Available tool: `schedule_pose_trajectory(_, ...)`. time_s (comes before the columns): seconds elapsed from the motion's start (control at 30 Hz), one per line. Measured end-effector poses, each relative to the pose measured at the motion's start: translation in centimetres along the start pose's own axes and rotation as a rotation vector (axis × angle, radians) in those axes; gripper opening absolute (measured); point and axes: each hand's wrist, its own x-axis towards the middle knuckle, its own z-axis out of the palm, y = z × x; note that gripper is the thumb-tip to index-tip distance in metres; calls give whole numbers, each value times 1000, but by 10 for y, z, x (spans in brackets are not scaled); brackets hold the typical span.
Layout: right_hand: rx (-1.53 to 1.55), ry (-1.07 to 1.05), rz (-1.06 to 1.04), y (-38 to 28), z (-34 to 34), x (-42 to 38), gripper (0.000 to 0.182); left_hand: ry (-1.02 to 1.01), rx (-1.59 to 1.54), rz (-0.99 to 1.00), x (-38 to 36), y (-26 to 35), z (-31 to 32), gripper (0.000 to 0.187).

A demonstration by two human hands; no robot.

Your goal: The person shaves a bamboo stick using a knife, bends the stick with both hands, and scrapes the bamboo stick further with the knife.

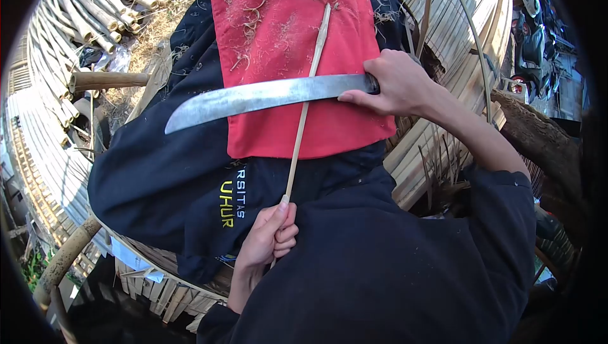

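My right hand (pixel 394 84) is wrapped around the dark handle of a machete (pixel 253 100), whose long blade reaches left across my lap. Under the blade runs a thin pale bamboo stick (pixel 299 138), crossed by it at a steep angle. In a closed fist, my left hand (pixel 271 235) grips the near end of this stick close to my body. The stick's far end is wider and rough, and it lies over a red cloth (pixel 342 132) spread on my lap. Curled shavings and fine dust are scattered on the cloth's upper part.
Bundled bamboo poles (pixel 82 5) lie at the upper left. Flat split bamboo strips (pixel 468 8) surround my seat, with a thick log (pixel 529 122) to the right. A cut bamboo pole (pixel 111 81) points toward my left leg. A motorbike (pixel 532 46) stands farther off at right.
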Motion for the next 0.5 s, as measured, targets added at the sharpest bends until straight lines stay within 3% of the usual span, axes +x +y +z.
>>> schedule_pose_trajectory(0.03, -35, -94, 32, -3, -8, 1, 80, 3, -5, -8, -4, -1, -1, 44)
schedule_pose_trajectory(0.07, -26, -10, 48, 3, -9, 2, 80, 4, -6, -8, -5, -1, -2, 44)
schedule_pose_trajectory(0.13, 278, 14, 343, 30, -6, 16, 80, -18, -16, -13, -3, -1, -1, 44)
schedule_pose_trajectory(0.2, 223, -12, 315, 16, -13, 15, 81, -12, 10, 14, 0, 2, 0, 44)
schedule_pose_trajectory(0.27, 41, -70, 81, -6, -8, 3, 82, 35, 59, 24, -1, 1, 1, 44)
schedule_pose_trajectory(0.33, -53, 40, 30, 5, -8, 2, 82, 136, 114, 30, -6, -1, 6, 42)
schedule_pose_trajectory(0.4, 107, 54, 291, 24, -10, 13, 82, 207, 176, 72, -6, -4, 14, 41)
schedule_pose_trajectory(0.43, 131, 109, 281, 21, -8, 15, 83, 237, 217, 112, -4, -5, 17, 40)
schedule_pose_trajectory(0.47, 145, 34, 346, 12, -9, 9, 83, 246, 247, 129, -3, -5, 17, 40)
schedule_pose_trajectory(0.5, 125, 39, 235, 6, -6, 5, 83, 255, 273, 144, -2, -6, 15, 40)
